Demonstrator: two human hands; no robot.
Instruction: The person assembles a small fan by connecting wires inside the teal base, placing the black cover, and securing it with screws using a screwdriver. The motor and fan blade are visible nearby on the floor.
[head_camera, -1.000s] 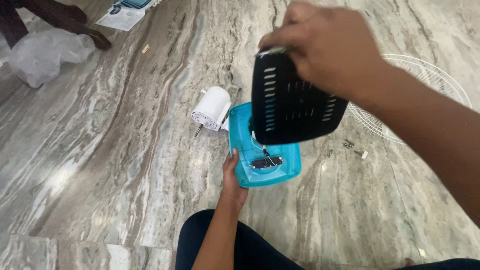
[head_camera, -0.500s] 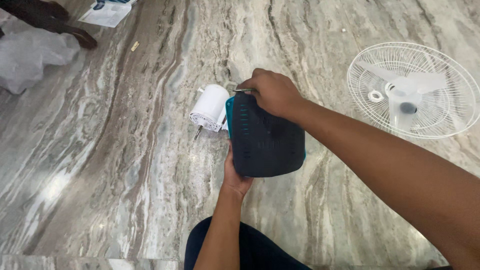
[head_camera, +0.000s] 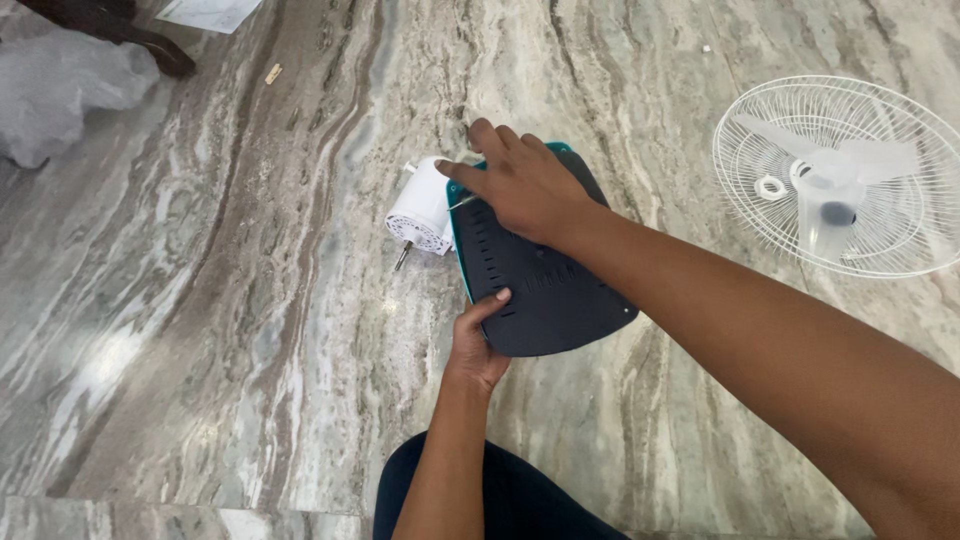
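Right hand (head_camera: 520, 190) lies flat, fingers spread, on the black cover (head_camera: 545, 275). Left hand (head_camera: 478, 345) grips the cover's near edge, thumb on top. Under the cover a teal base (head_camera: 462, 255) peeks out. Just beyond the fingertips sits a white motor (head_camera: 422, 208); far right, a fan cage (head_camera: 850, 175).

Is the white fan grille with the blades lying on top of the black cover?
No: the white fan grille lies on the floor, apart from the black cover under the right hand.

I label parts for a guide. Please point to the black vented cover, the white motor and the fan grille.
black vented cover (head_camera: 555, 300), head view, bare middle.
white motor (head_camera: 425, 205), head view, cylindrical side.
fan grille (head_camera: 880, 130), head view, wire mesh.
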